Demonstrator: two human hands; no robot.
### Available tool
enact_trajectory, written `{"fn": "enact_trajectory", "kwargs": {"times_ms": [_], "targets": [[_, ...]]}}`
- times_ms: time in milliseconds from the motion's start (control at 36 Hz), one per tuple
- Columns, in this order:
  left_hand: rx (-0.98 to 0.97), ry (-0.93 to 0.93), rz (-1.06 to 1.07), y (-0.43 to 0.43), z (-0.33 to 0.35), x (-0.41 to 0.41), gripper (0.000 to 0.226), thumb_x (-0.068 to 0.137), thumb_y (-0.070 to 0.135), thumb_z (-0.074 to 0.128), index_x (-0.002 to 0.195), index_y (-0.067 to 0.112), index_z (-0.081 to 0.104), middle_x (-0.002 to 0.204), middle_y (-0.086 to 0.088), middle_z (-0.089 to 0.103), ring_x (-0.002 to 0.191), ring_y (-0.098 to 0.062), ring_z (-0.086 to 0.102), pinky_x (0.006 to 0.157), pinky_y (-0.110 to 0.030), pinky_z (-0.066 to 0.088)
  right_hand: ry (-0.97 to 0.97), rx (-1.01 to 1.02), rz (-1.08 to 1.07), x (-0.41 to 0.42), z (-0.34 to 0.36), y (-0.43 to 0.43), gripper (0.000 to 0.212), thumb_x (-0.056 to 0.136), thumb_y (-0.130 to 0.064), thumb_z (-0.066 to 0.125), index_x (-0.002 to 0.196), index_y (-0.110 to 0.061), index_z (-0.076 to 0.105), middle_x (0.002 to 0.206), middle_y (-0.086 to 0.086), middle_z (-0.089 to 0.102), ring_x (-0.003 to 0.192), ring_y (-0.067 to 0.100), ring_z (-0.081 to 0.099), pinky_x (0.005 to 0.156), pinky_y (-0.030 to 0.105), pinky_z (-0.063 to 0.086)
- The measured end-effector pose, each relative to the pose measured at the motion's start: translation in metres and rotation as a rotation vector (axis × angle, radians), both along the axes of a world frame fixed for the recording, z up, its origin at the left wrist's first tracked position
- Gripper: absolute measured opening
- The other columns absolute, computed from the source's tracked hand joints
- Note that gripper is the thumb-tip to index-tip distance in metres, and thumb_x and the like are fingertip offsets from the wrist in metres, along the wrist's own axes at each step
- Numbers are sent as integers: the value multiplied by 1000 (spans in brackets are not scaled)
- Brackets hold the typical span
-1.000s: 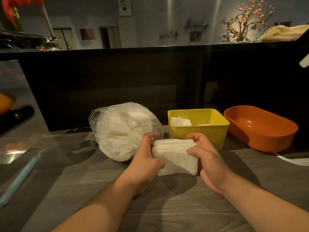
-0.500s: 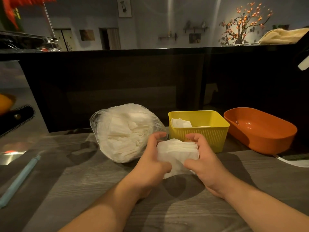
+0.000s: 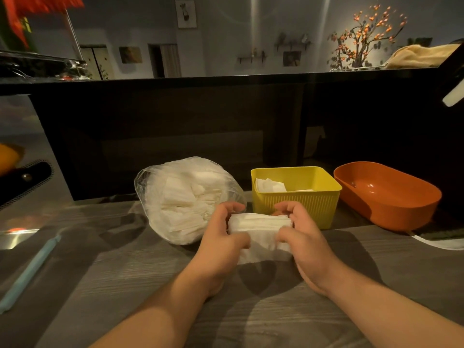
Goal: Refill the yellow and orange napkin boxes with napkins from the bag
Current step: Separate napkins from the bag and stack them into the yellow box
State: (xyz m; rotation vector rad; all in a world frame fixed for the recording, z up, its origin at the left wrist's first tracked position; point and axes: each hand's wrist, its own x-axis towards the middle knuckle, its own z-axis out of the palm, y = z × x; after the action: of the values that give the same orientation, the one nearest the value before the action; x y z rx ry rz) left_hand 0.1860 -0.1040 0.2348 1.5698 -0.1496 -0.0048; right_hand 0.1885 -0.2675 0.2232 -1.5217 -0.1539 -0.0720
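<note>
Napkin stack (image 3: 261,227): held over the counter (image 3: 125,272), just before the yellow box (image 3: 296,204). The left hand (image 3: 221,237) and right hand (image 3: 303,237) each curl round one end, and fingers hide its ends.
Yellow box: few napkins (image 3: 270,185) inside; floor mostly hidden by its wall.
Orange box (image 3: 391,204): right of the yellow.
Bag (image 3: 183,197): clear, packed with napkins, partly behind the left hand.
Pale blue stick (image 3: 30,270): cut off at left edge, unidentifiable.
Counter: grey woodgrain, dark panel (image 3: 175,121) behind.
Room: dim, framed pictures, lit blossom branch (image 3: 364,33).
</note>
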Motion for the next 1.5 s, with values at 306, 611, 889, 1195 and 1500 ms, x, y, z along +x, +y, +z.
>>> {"fn": "enact_trajectory", "kwargs": {"times_ms": [306, 611, 889, 1195, 1500], "targets": [[-10, -49, 354, -32, 2, 9, 13, 99, 14, 55, 96, 22, 65, 97, 2, 64, 91, -13, 57, 71, -26, 44, -78, -20, -290, 4, 3, 17, 17, 102, -21, 53, 87, -17, 61, 92, 5, 60, 87, 19, 52, 71, 32, 41], [-140, 65, 215, -20, 9, 4, 16, 101, 31, 55, 107, 23, 68, 111, -2, 67, 106, -23, 62, 90, -45, 55, 14, 109, -198, 3, 6, 11, 18, 100, -36, 56, 95, -20, 63, 103, 12, 66, 99, 34, 64, 69, 38, 52], [-33, 80, -244, 12, 10, -2, 70, 73, -4, 59, 133, 30, 44, 125, -8, 53, 110, -28, 61, 91, -41, 59, 98, 59, 114, -2, 6, -13, 67, 63, -2, 61, 123, -26, 47, 124, 13, 58, 112, 32, 61, 83, 42, 59], [106, 33, -146, 8, 9, 1, 68, 84, -20, 53, 127, 32, 48, 124, -6, 52, 107, -26, 63, 89, -45, 60, 64, -53, -33, 7, -2, -9, 56, 87, 16, 59, 117, -31, 54, 119, 5, 65, 106, 22, 66, 84, 41, 61], [-21, 150, -173, 15, 15, 4, 57, 85, -13, 62, 124, 28, 56, 127, -10, 59, 114, -32, 63, 94, -48, 58, 18, 45, -54, 4, 11, -19, 54, 84, 15, 62, 118, -26, 56, 121, 7, 62, 109, 25, 65, 79, 43, 61]]}}
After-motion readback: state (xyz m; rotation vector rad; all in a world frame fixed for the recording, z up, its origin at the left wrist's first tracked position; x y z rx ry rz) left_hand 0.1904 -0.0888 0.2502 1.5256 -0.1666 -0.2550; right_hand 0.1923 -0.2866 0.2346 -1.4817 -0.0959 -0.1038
